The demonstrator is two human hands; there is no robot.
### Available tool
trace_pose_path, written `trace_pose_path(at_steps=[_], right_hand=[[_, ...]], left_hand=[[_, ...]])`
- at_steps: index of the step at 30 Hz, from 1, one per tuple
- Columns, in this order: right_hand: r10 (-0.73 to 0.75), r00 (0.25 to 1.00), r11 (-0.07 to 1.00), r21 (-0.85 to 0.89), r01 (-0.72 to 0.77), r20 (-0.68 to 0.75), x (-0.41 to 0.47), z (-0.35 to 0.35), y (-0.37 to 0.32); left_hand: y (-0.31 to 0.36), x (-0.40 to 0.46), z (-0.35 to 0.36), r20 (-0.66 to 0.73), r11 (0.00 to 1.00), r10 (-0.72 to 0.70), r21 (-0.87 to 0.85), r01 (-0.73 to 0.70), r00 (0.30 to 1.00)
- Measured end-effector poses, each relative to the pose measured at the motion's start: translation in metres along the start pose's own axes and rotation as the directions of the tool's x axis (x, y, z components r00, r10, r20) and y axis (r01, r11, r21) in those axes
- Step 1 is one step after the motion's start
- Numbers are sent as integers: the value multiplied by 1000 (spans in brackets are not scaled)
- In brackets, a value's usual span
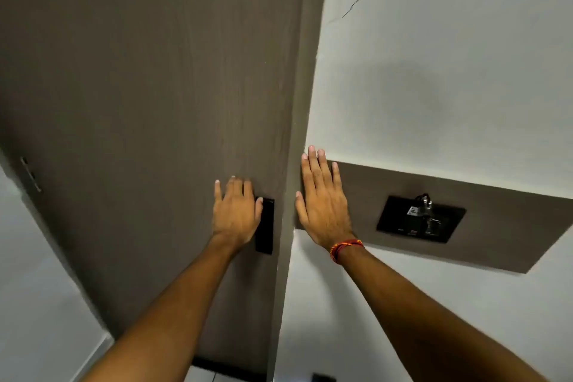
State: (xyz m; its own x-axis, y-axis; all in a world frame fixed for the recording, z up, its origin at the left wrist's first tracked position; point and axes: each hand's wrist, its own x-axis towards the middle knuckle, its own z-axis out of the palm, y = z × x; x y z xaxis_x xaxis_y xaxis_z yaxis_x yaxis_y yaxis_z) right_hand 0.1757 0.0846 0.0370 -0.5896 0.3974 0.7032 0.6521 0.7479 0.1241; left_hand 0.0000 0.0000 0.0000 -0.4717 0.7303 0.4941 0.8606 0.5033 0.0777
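A tall brown-grey door fills the left and middle of the head view. My left hand lies flat against it with straight fingers, its thumb beside a black vertical handle plate near the door's right edge. My right hand is flat too, fingers straight, resting where the brown wall panel meets the door edge. A red thread band circles my right wrist.
A black switch plate with a plug in it sits on the brown panel to the right. The white wall above shows a thin crack. A hinge shows at the door's far left edge.
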Motion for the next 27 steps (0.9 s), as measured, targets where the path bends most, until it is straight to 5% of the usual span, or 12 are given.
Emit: trace_pose_path(at_steps=[6, 12, 18, 27], right_hand=[[123, 991, 991, -63, -120, 55, -31, 50, -18], [102, 994, 989, -109, -105, -36, -46, 81, -11], [110, 984, 978, -160, -132, -142, -44, 97, -9], [130, 976, 974, -161, -159, -174, -42, 101, -13]], left_hand=[[-9, -26, 71, 259, 996, 89, -4, -91, 962], [8, -31, 98, 197, 999, 0, 49, -10, 980], [21, -35, 115, 45, 932, -240, -267, 244, 970], [28, -32, 127, 192, 624, -419, -649, 435, 887]])
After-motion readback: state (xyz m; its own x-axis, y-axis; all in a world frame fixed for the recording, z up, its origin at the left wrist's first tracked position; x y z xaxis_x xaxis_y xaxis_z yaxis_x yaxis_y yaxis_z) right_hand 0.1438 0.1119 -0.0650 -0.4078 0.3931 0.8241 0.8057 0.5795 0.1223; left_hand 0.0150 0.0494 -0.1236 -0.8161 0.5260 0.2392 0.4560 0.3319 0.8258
